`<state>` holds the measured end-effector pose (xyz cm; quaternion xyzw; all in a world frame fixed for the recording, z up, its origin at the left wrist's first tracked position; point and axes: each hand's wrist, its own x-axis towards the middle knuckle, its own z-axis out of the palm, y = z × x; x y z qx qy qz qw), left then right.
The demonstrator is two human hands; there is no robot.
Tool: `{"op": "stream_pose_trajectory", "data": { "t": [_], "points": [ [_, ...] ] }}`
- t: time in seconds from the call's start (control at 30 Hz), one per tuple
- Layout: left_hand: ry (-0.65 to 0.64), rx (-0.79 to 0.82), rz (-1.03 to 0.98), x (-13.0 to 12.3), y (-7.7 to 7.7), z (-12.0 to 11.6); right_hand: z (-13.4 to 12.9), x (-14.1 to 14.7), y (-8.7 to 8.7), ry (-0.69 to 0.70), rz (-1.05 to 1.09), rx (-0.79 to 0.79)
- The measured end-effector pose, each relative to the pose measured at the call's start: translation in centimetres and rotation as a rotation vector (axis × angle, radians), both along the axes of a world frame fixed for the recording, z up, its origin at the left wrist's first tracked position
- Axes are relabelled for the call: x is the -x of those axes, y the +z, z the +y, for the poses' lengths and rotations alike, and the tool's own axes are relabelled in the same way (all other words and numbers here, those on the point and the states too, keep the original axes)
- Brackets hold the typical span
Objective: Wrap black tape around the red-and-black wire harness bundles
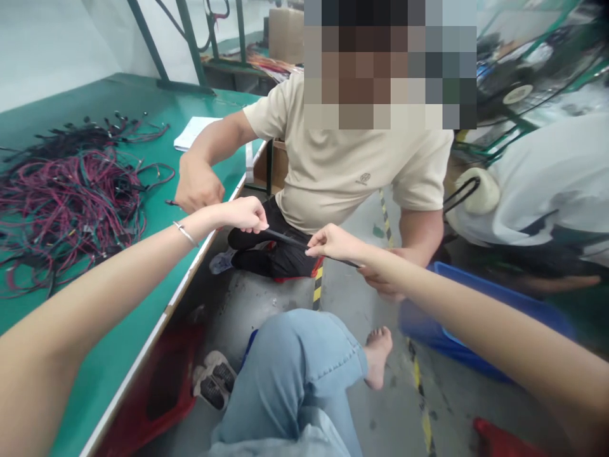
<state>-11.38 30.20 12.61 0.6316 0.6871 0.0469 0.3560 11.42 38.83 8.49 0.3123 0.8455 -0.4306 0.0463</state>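
Observation:
A thin black cable [288,238] is stretched between my two hands, over the floor just off the table's edge. My left hand [247,214], with a bangle at the wrist, is closed in a pinch on its left end. Thumb and fingertips of my right hand [332,242] pinch it farther right. Beyond my right hand the cable runs on to a co-worker's hand [383,282], partly hidden behind my forearm. The co-worker's other hand [200,184] is closed beside my left hand, a short dark piece showing from it.
A large tangle of red and black cables [80,197] covers part of the green table [137,266] on the left. White paper [195,132] lies farther back. The co-worker [352,171] sits facing me. A blue bin [504,304] and another person [547,184] are at right.

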Motion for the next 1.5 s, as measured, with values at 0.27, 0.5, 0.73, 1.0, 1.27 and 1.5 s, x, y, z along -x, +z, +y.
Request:
{"op": "stream_pose_trajectory", "data": {
  "t": [0.27, 0.5, 0.73, 1.0, 1.27, 1.5],
  "points": [
    [-0.048, 0.088, -0.044, -0.4, 0.3, 0.4, 0.9, -0.5, 0.3, 0.166, 0.021, 0.194],
    [-0.035, 0.062, -0.069, -0.7, 0.7, -0.2, 0.1, 0.5, 0.6, 0.093, 0.027, 0.422],
    [0.052, -0.031, -0.113, -1.1, -0.2, -0.5, -0.4, 3.5, 0.5, -0.152, -0.085, 0.667],
    [0.156, -0.098, -0.134, -0.7, -1.2, -0.8, 0.7, 3.8, -0.1, -0.128, -0.191, 0.778],
    [-0.193, -0.076, -0.052, -4.0, -2.1, 0.8, -0.3, 2.2, -0.2, -0.003, -0.057, 0.615],
    [0.081, 0.182, -0.215, -4.2, -2.6, 2.2, 1.7, 0.3, -1.0, -0.005, -0.153, 0.592]
  ]
}}
